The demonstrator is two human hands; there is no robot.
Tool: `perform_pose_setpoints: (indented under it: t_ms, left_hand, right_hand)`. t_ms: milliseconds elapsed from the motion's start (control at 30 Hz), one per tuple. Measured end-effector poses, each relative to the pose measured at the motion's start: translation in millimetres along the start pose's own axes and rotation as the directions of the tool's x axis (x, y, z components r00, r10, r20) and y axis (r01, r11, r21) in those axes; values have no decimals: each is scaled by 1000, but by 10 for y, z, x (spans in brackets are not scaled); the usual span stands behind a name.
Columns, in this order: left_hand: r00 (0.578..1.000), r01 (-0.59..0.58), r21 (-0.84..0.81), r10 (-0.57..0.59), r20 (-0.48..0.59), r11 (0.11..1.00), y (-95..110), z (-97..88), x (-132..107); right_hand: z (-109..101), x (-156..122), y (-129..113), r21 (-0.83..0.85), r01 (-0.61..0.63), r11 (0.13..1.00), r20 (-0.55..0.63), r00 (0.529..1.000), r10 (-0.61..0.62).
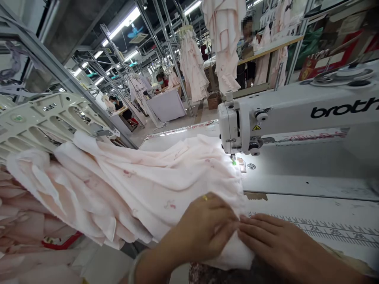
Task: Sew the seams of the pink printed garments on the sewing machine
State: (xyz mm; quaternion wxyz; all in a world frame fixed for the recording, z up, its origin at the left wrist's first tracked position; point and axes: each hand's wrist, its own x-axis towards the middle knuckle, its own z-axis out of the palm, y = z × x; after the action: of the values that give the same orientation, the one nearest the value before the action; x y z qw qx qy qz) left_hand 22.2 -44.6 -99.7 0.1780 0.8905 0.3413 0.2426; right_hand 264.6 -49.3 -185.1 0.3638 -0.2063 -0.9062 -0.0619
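Observation:
A heap of pale pink printed fabric [142,185] lies across the white sewing table, reaching up to the needle of a white sewing machine [296,114]. My left hand [204,228] rests on the near edge of the fabric with its fingers curled, pinching the cloth. My right hand [275,240] lies beside it, fingers stretched out flat and pressed on the same edge, fingertips touching the left hand's. The needle area [233,159] is lit by a small lamp, a short way beyond both hands.
A printed ruler strip [325,228] runs along the table's front at right. More pink pieces are stacked at the far left [17,221]. Pink garments hang from racks behind [192,67]. Other people work at tables in the background [161,81].

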Motion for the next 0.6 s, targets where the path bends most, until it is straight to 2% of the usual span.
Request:
perform_pose_setpoints:
  t_ms: [67,100,133,200,267,333,433,533,600]
  left_hand:
    - [996,-76,152,69,53,985,-146,-59,305]
    - [990,-102,232,75,121,967,-232,-55,458]
    - [979,-106,301,47,197,948,-318,-37,602]
    - [942,-64,416,-83,326,907,-464,12,836]
    - [909,-9,498,-201,365,867,-558,50,983]
    - [910,-10,541,-216,354,841,-610,73,1051]
    - [924,-166,571,-76,375,804,-661,108,1065]
    - [867,-409,587,97,488,698,-704,153,1058]
    - [833,-497,593,157,530,634,-722,180,1064]
  right_hand:
    - [-114,169,76,82,72,994,86,993,-79]
    - [-166,247,118,133,76,988,129,987,-93]
    - [-213,319,162,181,80,980,171,979,-112]
    - [-285,434,247,234,99,967,258,953,-160]
    - [-324,511,320,259,144,955,351,907,-232]
    - [-322,550,376,267,212,940,389,869,-306]
    - [-259,538,418,262,302,917,361,850,-383]
    - [-170,442,410,261,281,924,351,864,-361]
    - [-104,339,392,257,250,933,347,878,-331]
